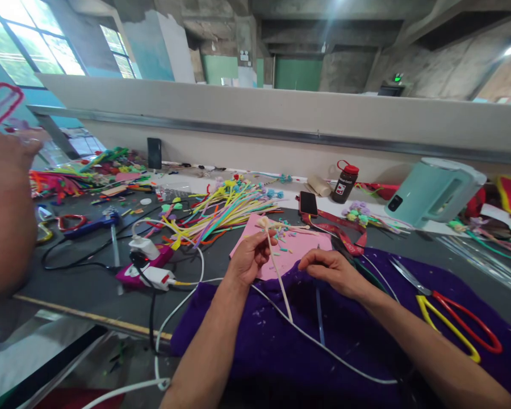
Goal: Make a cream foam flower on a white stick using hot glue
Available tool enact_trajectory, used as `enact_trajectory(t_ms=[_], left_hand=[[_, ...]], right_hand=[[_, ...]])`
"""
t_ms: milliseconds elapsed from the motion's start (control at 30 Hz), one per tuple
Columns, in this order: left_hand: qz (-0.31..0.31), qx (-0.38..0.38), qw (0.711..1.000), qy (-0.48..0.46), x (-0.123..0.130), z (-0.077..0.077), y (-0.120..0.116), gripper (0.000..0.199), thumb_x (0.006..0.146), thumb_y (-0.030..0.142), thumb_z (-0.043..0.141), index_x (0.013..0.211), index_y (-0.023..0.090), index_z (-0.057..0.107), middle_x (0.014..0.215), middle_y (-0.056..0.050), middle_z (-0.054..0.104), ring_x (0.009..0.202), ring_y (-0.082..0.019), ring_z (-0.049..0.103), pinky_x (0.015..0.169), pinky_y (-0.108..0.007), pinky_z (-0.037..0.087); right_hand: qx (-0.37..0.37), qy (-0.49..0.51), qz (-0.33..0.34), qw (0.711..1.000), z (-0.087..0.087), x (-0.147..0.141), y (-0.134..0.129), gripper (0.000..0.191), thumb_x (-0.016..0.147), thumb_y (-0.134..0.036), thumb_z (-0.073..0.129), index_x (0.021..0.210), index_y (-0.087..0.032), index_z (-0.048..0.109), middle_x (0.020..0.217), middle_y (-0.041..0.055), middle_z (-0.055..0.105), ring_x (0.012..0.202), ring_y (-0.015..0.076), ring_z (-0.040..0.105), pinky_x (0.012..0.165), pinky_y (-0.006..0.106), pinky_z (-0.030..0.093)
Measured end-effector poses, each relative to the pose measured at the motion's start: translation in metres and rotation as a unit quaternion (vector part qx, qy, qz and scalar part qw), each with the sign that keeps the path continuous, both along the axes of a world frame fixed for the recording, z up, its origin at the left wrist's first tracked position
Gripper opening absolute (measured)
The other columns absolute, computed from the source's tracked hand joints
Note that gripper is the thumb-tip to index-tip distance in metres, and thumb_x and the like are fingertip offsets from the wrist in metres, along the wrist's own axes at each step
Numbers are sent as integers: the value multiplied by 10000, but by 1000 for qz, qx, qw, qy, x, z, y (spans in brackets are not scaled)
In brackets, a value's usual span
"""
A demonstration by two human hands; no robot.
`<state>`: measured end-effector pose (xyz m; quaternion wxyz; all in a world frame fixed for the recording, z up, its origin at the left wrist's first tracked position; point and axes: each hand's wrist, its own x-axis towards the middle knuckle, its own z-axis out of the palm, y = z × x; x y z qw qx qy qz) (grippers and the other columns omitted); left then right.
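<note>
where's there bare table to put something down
Bare tabletop shows between the black cable and wooden front edge, and a smaller patch between kettle and purple cloth. Crowded: the middle, with fuzzy stems and pink sheet, and around the power strip.

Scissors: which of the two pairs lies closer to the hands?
The pair on the purple cloth, to the right of the right hand; the other pair is far left on the dark table.

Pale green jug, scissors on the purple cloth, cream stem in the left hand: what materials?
Jug: probably hard satin plastic, from its even colour and soft highlights. Scissors: metal blades, silvery and shiny; red and yellow handles look like glossy plastic. Cream stem: perhaps fuzzy-covered wire, as it is matte and nearly straight; fibres too small to confirm.
</note>
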<state>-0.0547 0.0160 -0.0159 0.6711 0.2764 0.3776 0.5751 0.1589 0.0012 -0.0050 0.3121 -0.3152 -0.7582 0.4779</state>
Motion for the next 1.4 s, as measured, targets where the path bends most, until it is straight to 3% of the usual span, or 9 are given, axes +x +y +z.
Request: enact_trajectory(t_ms=[100,233,367,667,933,1033,1233,1400], left_hand=[[2,6,1000,6,0,1,-1,207,694,230,617,844,95,666,619,-27,636,416,-30,471,334,-129,269],[1,7,1000,19,1,2,-1,209,687,238,624,837,99,667,616,-24,636,412,-32,469,336,-135,266],[2,3,1000,26,1,2,-1,207,681,244,628,827,102,665,613,-26,631,406,-33,459,334,-138,263],[-2,9,1000,29,0,-2,-1,210,684,257,630,824,104,667,635,-29,622,417,-32,452,331,-130,250],[2,9,999,36,0,0,-2,208,681,250,630,825,104,666,636,-33,630,419,-36,458,341,-141,268],[1,11,999,41,1,2,-3,217,683,254,631,832,101,668,635,-34,630,417,-35,453,340,-143,263],[6,-5,998,64,3,2,-2,258,671,277,650,854,97,671,648,-38,640,439,-45,475,372,-149,307],[26,-4,997,73,-2,0,0,266,667,288,658,858,104,673,645,-21,636,440,-40,476,380,-143,311]], right_hand=[[-15,25,-8,1000,1,-1,1,165,751,-227,569,897,-172,624,747,-5,551,650,108,466,606,234,357],[-56,20,-34,998,2,2,7,149,745,-252,579,867,-168,587,616,-45,462,536,78,409,521,209,340],[-29,1,-69,997,1,6,13,158,748,-280,569,856,-165,587,661,-22,497,553,85,426,505,209,355],[-11,-36,-26,999,2,7,10,156,764,-228,533,878,-151,608,709,-8,534,581,90,426,525,214,328],[33,-57,-50,997,1,11,13,204,793,-214,464,880,-158,640,724,9,572,650,122,482,584,234,365],[24,-50,-64,996,6,11,12,222,806,-237,473,930,-172,645,745,14,583,627,115,487,554,229,367],[85,-53,-55,993,23,14,22,208,787,-228,523,956,-200,641,845,30,591,677,122,515,582,240,396],[106,-69,-47,991,24,17,32,176,752,-191,538,899,-191,636,739,2,556,615,110,488,536,231,376]])
